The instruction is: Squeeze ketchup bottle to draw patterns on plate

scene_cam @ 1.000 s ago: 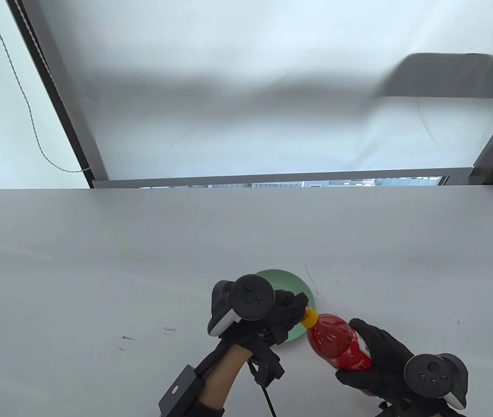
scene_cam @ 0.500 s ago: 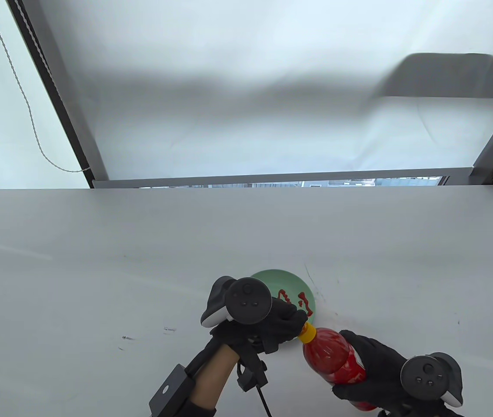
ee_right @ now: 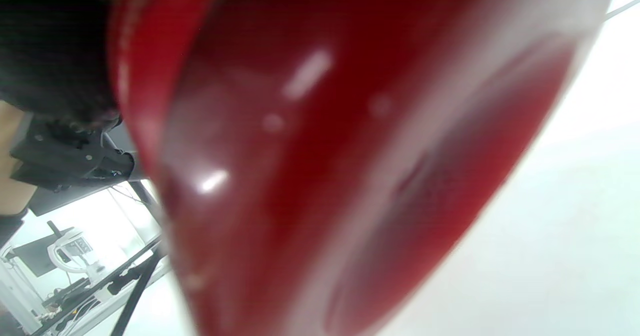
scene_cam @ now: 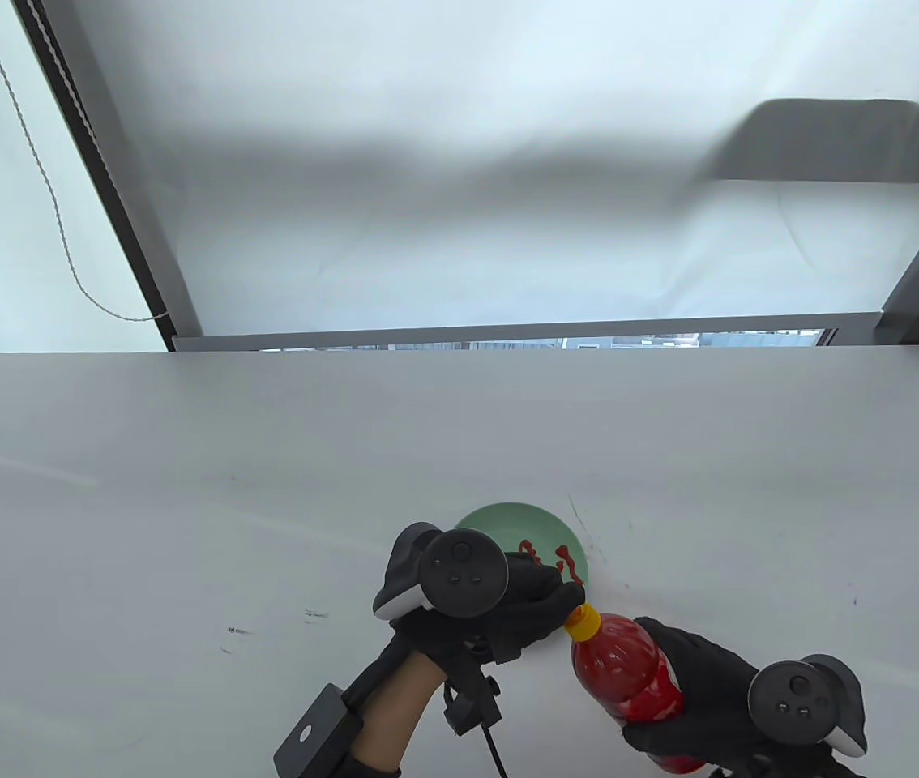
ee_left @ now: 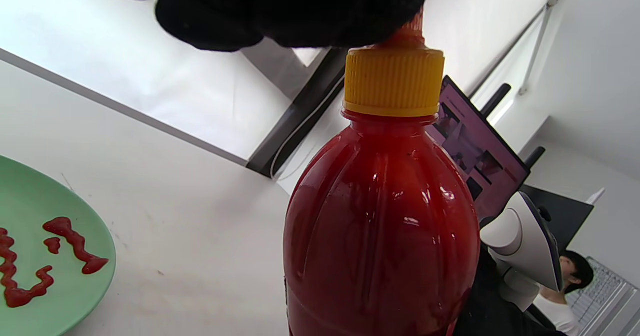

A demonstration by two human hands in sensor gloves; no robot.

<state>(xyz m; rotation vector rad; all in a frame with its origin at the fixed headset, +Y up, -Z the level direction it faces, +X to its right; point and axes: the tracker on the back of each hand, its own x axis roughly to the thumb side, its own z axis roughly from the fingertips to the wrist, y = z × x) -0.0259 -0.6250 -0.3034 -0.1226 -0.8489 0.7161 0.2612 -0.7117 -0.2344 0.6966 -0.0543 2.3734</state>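
Note:
A red ketchup bottle (scene_cam: 626,673) with a yellow cap (scene_cam: 585,622) is held tilted just off the near right rim of a green plate (scene_cam: 508,523). My right hand (scene_cam: 703,681) grips the bottle's body. My left hand (scene_cam: 566,604) reaches over the plate's near part, and its fingertips close on the bottle's tip above the cap. In the left wrist view the fingers (ee_left: 300,5) cover the red nozzle over the cap (ee_left: 393,83). Red ketchup squiggles (scene_cam: 565,565) lie on the plate (ee_left: 75,296). In the right wrist view the bottle (ee_right: 325,150) fills the frame, blurred.
The white table (scene_cam: 184,486) stretches wide to the left and far side, with a few small dark marks (scene_cam: 232,630). A window frame (scene_cam: 508,336) runs along the table's far edge. A screen (ee_left: 475,145) stands beyond the table in the left wrist view.
Both hands and the bottle have drawn back toward the near edge, off the plate. The ketchup squiggles on the plate are now uncovered.

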